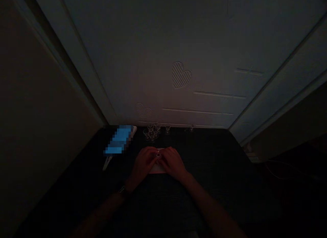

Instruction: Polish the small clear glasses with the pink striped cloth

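The view is very dark. My left hand (pixel 146 160) and my right hand (pixel 173 160) meet at the middle of a dark table, fingers bent and closed around a small clear piece (pixel 158 155) with a round, shiny end. It resembles the small clear stemmed cups (pixel 152 132) behind, but its full shape is hidden by my fingers. Beneath both hands lies a pale flat sheet or pad (pixel 157 169), partly covered. A dark band (pixel 122 189) circles my left wrist.
A device with a lit, blurred blue screen (pixel 119 139) stands at the back left, a pale slim item (pixel 107 162) before it. Single clear cups stand at back centre (pixel 168 129) and back right (pixel 192 128). A pale panel with heart reliefs (pixel 181 75) rises behind the table (pixel 217 163).
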Available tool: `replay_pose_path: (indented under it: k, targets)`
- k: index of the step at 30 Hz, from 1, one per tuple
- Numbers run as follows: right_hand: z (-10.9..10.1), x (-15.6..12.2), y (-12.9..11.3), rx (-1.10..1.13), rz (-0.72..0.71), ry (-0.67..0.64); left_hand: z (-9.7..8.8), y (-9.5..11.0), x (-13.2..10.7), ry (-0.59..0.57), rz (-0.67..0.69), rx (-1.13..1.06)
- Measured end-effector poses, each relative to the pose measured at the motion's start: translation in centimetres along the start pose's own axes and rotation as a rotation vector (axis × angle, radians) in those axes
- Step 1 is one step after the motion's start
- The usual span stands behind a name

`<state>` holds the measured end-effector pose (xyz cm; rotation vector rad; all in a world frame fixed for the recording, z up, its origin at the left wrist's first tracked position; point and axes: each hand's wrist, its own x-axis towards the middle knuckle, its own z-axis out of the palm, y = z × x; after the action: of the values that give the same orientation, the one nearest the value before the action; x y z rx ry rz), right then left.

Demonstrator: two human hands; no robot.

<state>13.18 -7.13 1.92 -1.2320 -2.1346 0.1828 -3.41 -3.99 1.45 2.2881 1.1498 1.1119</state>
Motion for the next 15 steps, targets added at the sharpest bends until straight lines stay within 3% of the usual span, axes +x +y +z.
replay_pose_path:
  k: [11,15]
  targets:
    - [0.2,-0.2,0.0,0.252,0.176,-0.061,0.0,-0.6,-0.8,-0.037,-0.122,-0.077]
    - [0.3,-0.3,-0.2,0.283,0.170,-0.078,0.0,-1.1,-1.4,-0.057,-0.098,-0.111]
